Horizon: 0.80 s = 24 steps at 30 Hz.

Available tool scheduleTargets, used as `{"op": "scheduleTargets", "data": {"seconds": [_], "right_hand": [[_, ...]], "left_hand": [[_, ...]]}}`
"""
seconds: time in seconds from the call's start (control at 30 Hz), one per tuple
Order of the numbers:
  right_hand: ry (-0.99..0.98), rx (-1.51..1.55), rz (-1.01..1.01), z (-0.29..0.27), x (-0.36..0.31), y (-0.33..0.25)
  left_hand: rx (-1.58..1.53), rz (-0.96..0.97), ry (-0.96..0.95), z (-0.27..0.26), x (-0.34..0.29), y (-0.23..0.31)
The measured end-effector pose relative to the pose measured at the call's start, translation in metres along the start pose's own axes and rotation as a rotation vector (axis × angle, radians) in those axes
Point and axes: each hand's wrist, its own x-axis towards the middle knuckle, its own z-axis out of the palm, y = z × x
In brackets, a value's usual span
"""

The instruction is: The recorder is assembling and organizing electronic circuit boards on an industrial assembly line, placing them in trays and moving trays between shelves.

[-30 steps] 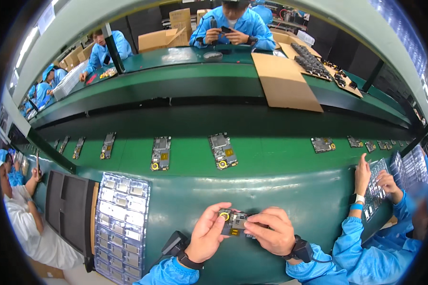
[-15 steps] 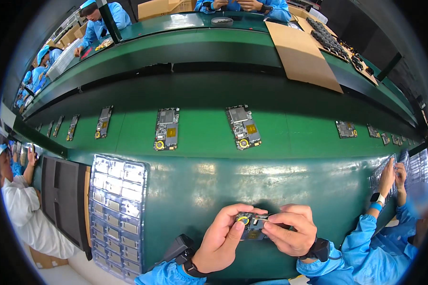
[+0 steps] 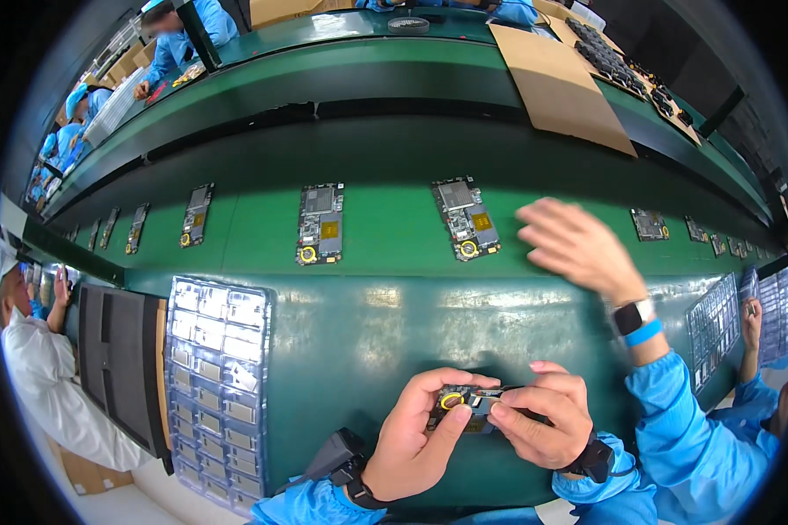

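Observation:
My left hand [image 3: 418, 437] is closed on a dark circuit board [image 3: 480, 409], fingers behind it and thumb on its near face. The board is tilted above the green table and bears a round part with a yellow ring [image 3: 452, 401]. My right hand [image 3: 547, 420] is closed in a pinch at the board's right end. Something slim and dark shows between its fingertips, too small to name. A co-worker's hand [image 3: 573, 245], wearing a watch and a blue band, reaches from the right over the green belt, fingers stretched and nothing visibly in them.
Several circuit boards [image 3: 320, 223] lie spaced along the green belt [image 3: 385, 229]. At left stands a clear plastic tray [image 3: 214, 385] of flat metallic parts beside a black tray [image 3: 123, 367]. Another clear tray [image 3: 714, 328] is at right. Cardboard [image 3: 562, 92] overhangs the far ledge.
Boards on the belt have shifted right. The co-worker's arm has swung from the right-hand trays over the belt. My hands stay together around the board, which has tipped slightly.

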Motion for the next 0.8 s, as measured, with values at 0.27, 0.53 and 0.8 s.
{"op": "scheduleTargets", "data": {"seconds": [0.27,0.53,0.8], "right_hand": [[-0.020,-0.024,-0.022,0.003,-0.004,-0.007],[-0.021,0.001,-0.062,0.002,-0.004,-0.003],[-0.019,0.040,0.001,0.005,-0.004,0.003]], "left_hand": [[0.047,-0.042,0.165,0.007,-0.007,0.005],[0.049,-0.019,0.196,0.010,-0.008,0.004],[0.105,-0.059,0.229,0.010,-0.004,0.004]]}}
